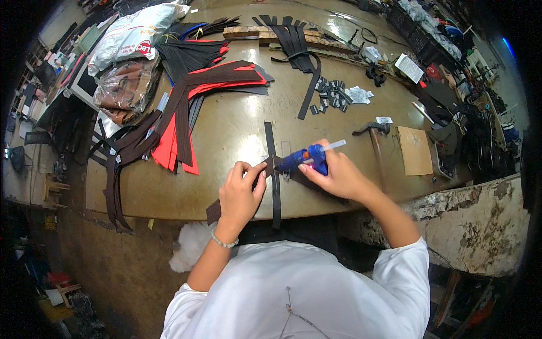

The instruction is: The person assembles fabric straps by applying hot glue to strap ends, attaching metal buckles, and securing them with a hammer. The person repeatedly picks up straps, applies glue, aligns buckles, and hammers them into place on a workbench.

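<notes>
Near on the table (226,133), the left hand (240,191) pinches a brown strap (214,212); the right hand (340,174) clasps a glue gun (296,161).

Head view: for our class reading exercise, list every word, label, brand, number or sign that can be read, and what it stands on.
Large white plastic bag: orange lettering and a red round emblem; wording not copied here.
Small white rectangular paper sheet: print too small to read.
Crumpled white paper: too small to read.
Small white label: too small to read.
</notes>
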Demonstrator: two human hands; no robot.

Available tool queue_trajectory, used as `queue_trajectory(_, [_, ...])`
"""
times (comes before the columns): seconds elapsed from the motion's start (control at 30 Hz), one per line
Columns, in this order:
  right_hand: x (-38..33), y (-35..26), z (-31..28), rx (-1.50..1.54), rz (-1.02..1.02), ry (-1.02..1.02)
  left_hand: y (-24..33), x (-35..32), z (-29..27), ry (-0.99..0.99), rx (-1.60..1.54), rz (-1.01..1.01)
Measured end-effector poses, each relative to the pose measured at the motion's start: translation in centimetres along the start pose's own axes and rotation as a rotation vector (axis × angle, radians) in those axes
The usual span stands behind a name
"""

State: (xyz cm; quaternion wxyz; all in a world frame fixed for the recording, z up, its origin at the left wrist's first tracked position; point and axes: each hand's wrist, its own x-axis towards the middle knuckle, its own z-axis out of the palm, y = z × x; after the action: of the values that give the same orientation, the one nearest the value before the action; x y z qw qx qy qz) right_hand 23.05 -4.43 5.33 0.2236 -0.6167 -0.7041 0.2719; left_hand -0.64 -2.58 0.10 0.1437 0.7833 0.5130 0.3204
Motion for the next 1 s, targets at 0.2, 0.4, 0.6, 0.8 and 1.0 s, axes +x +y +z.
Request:
queue_trajectory(0.2, [-2.5,-1.5,-0.7,0.070,0.018,-0.143,-0.1,0.0,0.0,-0.006,0.001,0.022])
queue_trajectory(0.4, [-5.8,4.9,-4.6,0.242,0.249,0.500,-1.3,-0.3,-0.2,0.219,-0.147,0.055])
queue_trajectory(0.6, [-10.2,16.9,-10.3,-0.464,0.749,1.131,-1.9,-0.1,-1.9,0.203,-0.666,-0.072])
queue_trajectory(0.8, [-10.3,5.7,-6.5,-0.388,0.699,0.791,2.6,-1.0,-1.6,-0.031,-1.000,-0.026])
queue_trajectory(1.0, [-4.5,-4.0,5.2,0.306,-0.320,0.104,3.5,-1.9,-0.8,-0.382,-1.073,-0.011])
